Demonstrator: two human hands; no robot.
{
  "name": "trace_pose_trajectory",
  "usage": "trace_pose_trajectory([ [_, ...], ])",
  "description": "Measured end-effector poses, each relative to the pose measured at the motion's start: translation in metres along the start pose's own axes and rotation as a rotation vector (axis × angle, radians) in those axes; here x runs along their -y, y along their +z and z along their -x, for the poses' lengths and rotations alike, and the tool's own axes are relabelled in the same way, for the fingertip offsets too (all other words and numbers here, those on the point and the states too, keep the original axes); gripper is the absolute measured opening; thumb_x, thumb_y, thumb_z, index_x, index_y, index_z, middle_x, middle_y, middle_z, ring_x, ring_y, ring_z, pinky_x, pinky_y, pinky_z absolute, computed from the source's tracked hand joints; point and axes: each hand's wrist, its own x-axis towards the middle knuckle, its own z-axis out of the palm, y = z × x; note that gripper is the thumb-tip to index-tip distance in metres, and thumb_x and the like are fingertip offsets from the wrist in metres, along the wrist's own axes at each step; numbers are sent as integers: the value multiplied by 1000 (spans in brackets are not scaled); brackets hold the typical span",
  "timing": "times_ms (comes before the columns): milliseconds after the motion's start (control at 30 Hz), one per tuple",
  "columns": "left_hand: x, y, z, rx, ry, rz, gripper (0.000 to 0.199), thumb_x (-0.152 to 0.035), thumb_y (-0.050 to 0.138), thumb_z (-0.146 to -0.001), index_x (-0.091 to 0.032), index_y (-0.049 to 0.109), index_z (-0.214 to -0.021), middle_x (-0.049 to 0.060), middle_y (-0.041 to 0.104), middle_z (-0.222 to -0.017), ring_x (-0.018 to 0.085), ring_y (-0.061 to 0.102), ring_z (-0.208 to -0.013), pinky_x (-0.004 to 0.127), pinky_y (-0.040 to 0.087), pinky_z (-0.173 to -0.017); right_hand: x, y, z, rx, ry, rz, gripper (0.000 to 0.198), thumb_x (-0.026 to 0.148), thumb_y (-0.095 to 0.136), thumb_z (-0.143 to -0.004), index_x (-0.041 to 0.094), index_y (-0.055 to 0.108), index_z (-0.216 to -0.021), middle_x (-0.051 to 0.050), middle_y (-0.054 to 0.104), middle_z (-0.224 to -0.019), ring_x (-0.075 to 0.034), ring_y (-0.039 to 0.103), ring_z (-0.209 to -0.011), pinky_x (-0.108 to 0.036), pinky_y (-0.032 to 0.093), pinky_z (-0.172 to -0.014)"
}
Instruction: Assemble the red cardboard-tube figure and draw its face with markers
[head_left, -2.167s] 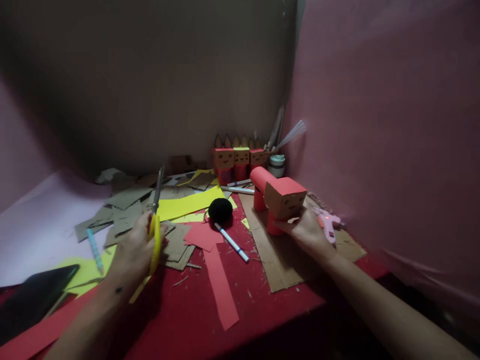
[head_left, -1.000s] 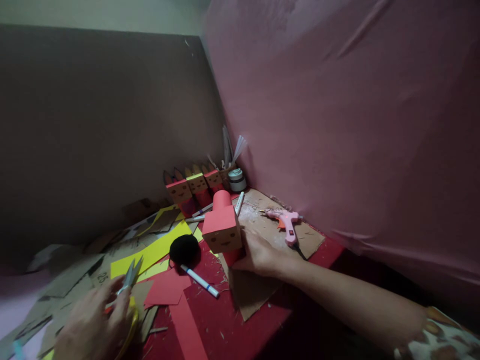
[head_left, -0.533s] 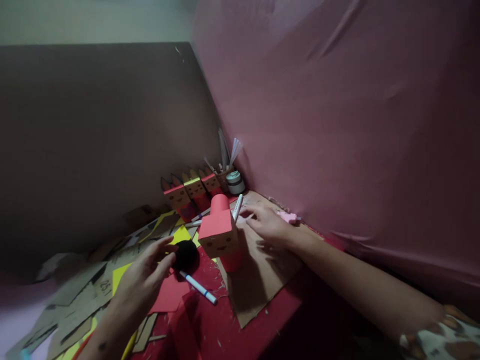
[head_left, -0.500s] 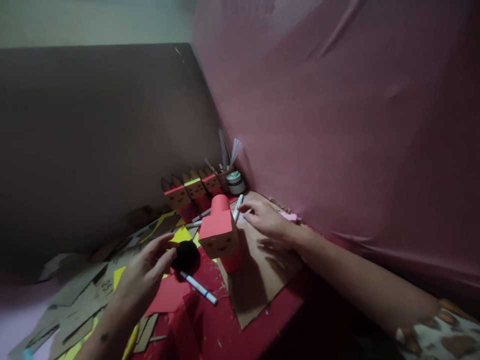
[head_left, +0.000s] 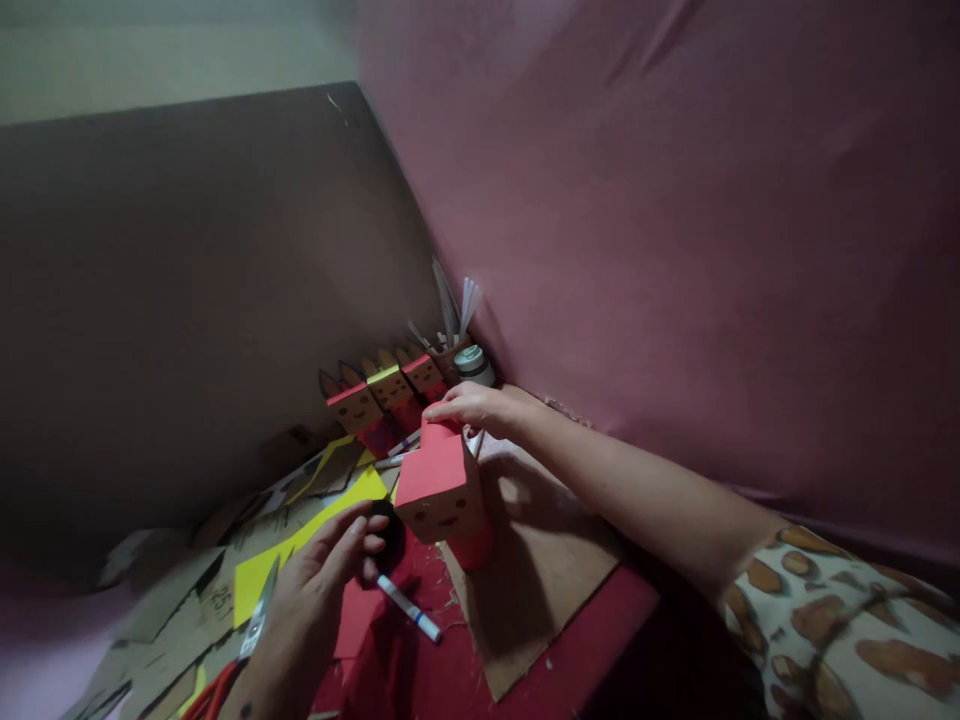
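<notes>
My right hand (head_left: 474, 405) has its fingers and thumb around the top of a red paper tube (head_left: 439, 432). Directly in front of the tube stands a box-headed paper figure (head_left: 439, 490), with a red top, a drawn face on cardboard and a red body. My left hand (head_left: 341, 550) is open, fingers loosely bent, beside a dark round object (head_left: 386, 525) that it partly covers. A white marker with a blue band (head_left: 409, 608) lies just below those fingers. Scissors with red handles (head_left: 259, 620) lie partly hidden by my left wrist.
Several similar eared figures (head_left: 352, 405) stand at the back. Behind them are a cup of sticks (head_left: 450, 350) and a lidded jar (head_left: 474, 365). Cardboard scraps (head_left: 169, 610) and yellow paper (head_left: 255, 580) spread left. A cardboard sheet (head_left: 547, 590) lies under the figure; a pink-covered wall rises right.
My right hand has moved left and taken hold of the red tube. My left hand has shifted right, closer over the dark round object. The scissors have come into view.
</notes>
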Motion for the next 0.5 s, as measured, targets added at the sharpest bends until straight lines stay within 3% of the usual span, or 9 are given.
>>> trace_pose_trajectory([
  [167,-2,8,4,56,-30,5,68,-56,88,-57,-11,68,-103,5,74,-75,13,57,-53,26,48,-53,6,-2,2,15,44,-20,19,24,68,-83,17,60,-68,4,55,-58,-12,49,-53,-25,39,-52],
  [333,-7,15,13,97,-61,-7,70,-54,88,-56,-13,69,-108,3,71,-74,16,60,-62,27,50,-58,2,0,-3,24,43,-10,18,27,71,-82,16,62,-71,2,57,-61,-12,50,-55,-25,38,-52],
  [433,-8,21,20,196,-46,-58,64,-47,89,-56,-15,71,-108,3,70,-74,22,66,-73,28,52,-61,-1,1,-4,13,30,-11,22,34,73,-82,16,64,-75,0,60,-65,-12,51,-57,-25,39,-53],
  [500,-6,26,25,320,-68,-64,62,-46,87,-61,-18,69,-114,2,68,-69,24,67,-68,32,54,-61,0,0,-1,-34,21,-16,26,40,73,-84,16,64,-79,-1,62,-71,-13,53,-61,-24,41,-54],
])
